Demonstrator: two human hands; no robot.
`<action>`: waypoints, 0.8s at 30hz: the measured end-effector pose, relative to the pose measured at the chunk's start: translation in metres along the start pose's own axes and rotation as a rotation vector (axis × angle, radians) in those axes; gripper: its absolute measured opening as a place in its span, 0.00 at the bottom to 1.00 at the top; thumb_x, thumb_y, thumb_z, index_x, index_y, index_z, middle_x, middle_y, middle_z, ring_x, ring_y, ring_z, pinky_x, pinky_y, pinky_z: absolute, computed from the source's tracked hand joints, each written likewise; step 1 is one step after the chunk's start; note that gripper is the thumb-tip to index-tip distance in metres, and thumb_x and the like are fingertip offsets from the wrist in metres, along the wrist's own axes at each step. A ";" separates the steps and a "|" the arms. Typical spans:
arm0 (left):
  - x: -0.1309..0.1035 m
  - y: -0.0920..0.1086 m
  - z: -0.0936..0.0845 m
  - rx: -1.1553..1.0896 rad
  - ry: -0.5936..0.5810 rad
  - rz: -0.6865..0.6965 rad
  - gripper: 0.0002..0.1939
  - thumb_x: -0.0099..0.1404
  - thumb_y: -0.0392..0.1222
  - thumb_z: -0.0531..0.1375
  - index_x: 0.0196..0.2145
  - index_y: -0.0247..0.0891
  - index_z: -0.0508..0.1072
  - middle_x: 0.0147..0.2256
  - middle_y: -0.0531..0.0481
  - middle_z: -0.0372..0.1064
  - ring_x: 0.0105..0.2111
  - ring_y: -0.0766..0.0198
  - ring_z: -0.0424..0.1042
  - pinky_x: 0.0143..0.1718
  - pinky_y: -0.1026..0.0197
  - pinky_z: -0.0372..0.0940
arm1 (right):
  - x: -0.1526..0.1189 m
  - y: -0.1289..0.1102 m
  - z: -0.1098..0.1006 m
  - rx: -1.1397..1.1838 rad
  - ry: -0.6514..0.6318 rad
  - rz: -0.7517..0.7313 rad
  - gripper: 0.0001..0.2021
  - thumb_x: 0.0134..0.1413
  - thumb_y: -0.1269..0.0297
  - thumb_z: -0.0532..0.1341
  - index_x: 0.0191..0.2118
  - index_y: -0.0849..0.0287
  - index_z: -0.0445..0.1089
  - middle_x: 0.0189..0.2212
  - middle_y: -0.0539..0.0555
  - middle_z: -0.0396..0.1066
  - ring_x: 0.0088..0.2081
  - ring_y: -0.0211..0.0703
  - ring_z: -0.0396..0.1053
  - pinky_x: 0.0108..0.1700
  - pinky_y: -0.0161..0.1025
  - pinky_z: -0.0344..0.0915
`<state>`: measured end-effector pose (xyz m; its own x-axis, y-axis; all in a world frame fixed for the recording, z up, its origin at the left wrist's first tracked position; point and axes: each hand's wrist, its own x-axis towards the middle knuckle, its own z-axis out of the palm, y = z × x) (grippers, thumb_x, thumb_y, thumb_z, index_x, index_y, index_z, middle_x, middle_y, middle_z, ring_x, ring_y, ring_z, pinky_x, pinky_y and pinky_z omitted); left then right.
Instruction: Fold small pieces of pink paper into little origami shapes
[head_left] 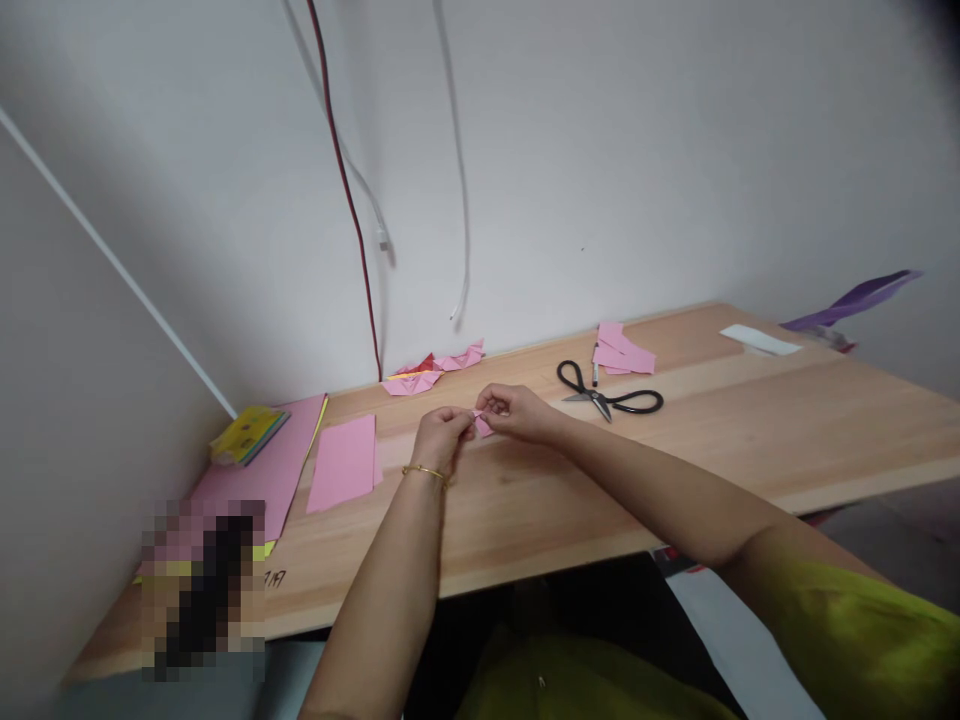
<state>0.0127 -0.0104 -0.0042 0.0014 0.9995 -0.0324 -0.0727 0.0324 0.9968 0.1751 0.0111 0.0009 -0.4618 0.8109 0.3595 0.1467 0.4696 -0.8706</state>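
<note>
Between my two hands, above the wooden table (pixel 540 510), is a small folded piece of pink paper (pixel 482 425). My left hand (pixel 442 437) pinches its left edge with thumb and fingers. From the other side my right hand (pixel 516 412) grips the top of the same paper, its fingers curled. Both hands partly cover the paper, so its full shape is hidden. Just beyond them lie several folded pink paper pieces (pixel 412 383), with a red one (pixel 425 364) among them.
Black-handled scissors (pixel 600 400) lie open to the right, near a marker (pixel 595 367) and pink paper scraps (pixel 626 355). Pink sheets (pixel 343 465) are on the left, beside a larger pink stack (pixel 296 440) bearing a yellow packet (pixel 244 435). A white strip (pixel 759 340) lies far right. Cables hang against the wall.
</note>
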 end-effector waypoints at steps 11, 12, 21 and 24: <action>-0.004 0.006 0.003 0.137 0.070 0.085 0.08 0.45 0.41 0.62 0.19 0.34 0.68 0.18 0.52 0.66 0.19 0.71 0.62 0.24 0.67 0.56 | 0.002 0.002 -0.001 0.138 -0.039 0.060 0.09 0.45 0.64 0.59 0.34 0.62 0.64 0.22 0.46 0.61 0.23 0.31 0.58 0.26 0.30 0.55; -0.005 0.007 0.004 0.163 0.084 0.094 0.07 0.45 0.40 0.62 0.19 0.34 0.68 0.18 0.52 0.66 0.19 0.71 0.62 0.23 0.67 0.56 | 0.002 0.002 -0.001 0.146 -0.046 0.064 0.09 0.45 0.64 0.59 0.34 0.62 0.64 0.22 0.45 0.60 0.23 0.30 0.57 0.25 0.29 0.54; -0.004 0.006 0.005 0.174 0.146 0.129 0.04 0.44 0.36 0.60 0.19 0.34 0.66 0.19 0.53 0.65 0.19 0.71 0.62 0.23 0.68 0.56 | 0.001 -0.002 -0.001 0.145 -0.045 0.080 0.10 0.46 0.62 0.58 0.35 0.61 0.63 0.20 0.44 0.58 0.21 0.30 0.55 0.24 0.29 0.52; -0.004 0.006 0.008 -0.014 0.094 0.057 0.08 0.45 0.37 0.61 0.24 0.34 0.66 0.18 0.54 0.65 0.19 0.70 0.64 0.24 0.66 0.59 | 0.002 0.002 -0.002 0.131 -0.018 0.055 0.09 0.46 0.63 0.58 0.35 0.61 0.63 0.21 0.44 0.58 0.22 0.30 0.55 0.24 0.29 0.53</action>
<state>0.0200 -0.0141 0.0022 -0.0969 0.9952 0.0166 -0.0844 -0.0248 0.9961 0.1759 0.0140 0.0002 -0.4718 0.8271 0.3054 0.0576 0.3745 -0.9254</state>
